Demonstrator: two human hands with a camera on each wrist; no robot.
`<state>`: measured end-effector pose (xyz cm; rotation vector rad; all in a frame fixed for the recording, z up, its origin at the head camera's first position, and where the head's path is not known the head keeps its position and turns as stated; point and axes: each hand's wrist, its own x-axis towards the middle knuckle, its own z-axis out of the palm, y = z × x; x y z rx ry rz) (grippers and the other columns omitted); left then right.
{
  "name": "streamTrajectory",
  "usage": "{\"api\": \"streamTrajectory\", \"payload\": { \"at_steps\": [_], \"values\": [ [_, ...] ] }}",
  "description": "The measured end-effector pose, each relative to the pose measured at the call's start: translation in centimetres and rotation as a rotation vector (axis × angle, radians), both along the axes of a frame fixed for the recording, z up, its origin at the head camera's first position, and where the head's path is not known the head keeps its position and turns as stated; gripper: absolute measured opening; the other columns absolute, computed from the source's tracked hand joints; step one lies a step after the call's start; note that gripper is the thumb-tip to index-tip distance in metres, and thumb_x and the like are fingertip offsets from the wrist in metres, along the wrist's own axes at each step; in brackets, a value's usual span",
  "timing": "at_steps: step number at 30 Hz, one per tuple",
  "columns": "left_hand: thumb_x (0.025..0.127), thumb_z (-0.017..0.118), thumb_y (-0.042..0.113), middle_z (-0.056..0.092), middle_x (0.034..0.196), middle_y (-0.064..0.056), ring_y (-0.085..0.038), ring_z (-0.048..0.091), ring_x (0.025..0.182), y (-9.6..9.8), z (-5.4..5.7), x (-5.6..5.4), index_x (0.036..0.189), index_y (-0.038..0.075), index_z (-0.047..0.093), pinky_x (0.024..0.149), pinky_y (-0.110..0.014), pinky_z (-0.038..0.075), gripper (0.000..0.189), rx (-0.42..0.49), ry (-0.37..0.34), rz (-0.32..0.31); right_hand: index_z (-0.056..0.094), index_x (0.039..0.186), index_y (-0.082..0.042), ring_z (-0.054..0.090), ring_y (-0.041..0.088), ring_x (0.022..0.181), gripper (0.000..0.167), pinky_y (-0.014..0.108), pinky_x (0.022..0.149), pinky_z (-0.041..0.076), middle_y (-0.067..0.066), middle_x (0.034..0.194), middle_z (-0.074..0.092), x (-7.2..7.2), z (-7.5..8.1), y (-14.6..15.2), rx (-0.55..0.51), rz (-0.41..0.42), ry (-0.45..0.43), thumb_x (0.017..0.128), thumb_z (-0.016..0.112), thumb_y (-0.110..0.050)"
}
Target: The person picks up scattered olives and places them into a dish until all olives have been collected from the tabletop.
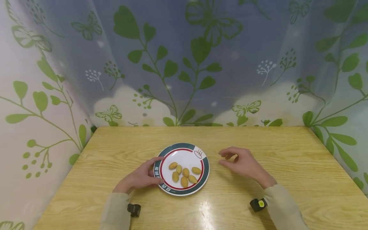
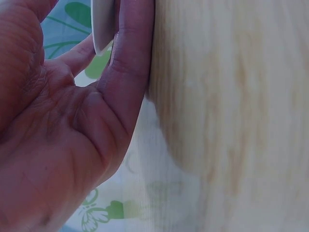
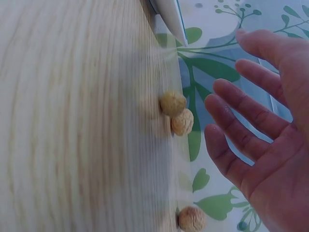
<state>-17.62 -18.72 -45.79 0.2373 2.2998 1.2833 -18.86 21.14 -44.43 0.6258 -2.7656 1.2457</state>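
Note:
A round white plate with a dark green rim band and a thin red ring stands near the middle of the table. On it lie several small oval yellow-brown pieces that look like fruit or nuts. My left hand holds the plate by its left rim, thumb at the near side; in the left wrist view the plate's edge shows beside the fingers. To the right of the plate my right hand hovers with loosely bent fingers and nothing in them; its fingers are spread in the right wrist view.
Round, wrinkled tan balls resembling walnuts sit on the wooden table in the right wrist view. A curtain with green leaves and butterflies hangs behind the table and along both sides.

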Motion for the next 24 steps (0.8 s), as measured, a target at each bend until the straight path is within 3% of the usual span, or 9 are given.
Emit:
{"api": "streamTrajectory", "payload": {
  "at_steps": [9, 24],
  "values": [
    [0.086, 0.082, 0.015, 0.067, 0.116, -0.014, -0.018, 0.068, 0.091, -0.3, -0.4, -0.2, 0.158, 0.016, 0.034, 0.080, -0.030, 0.055, 0.087, 0.038, 0.000, -0.022, 0.075, 0.115, -0.013, 0.069, 0.014, 0.093, 0.029, 0.025, 0.071, 0.055, 0.006, 0.115, 0.076, 0.2, -0.3, 1.2, -0.001, -0.008, -0.003, 0.091, 0.079, -0.027],
    [0.086, 0.082, 0.016, 0.067, 0.118, -0.015, -0.019, 0.069, 0.093, -0.2, -0.2, -0.1, 0.159, 0.017, 0.033, 0.082, -0.032, 0.057, 0.087, 0.047, -0.007, -0.017, 0.075, 0.116, -0.012, 0.068, 0.010, 0.091, 0.027, 0.024, 0.072, 0.054, 0.007, 0.112, 0.076, 0.5, 0.3, 3.8, 0.052, -0.071, 0.012, 0.093, 0.077, -0.026]
  ]
}}
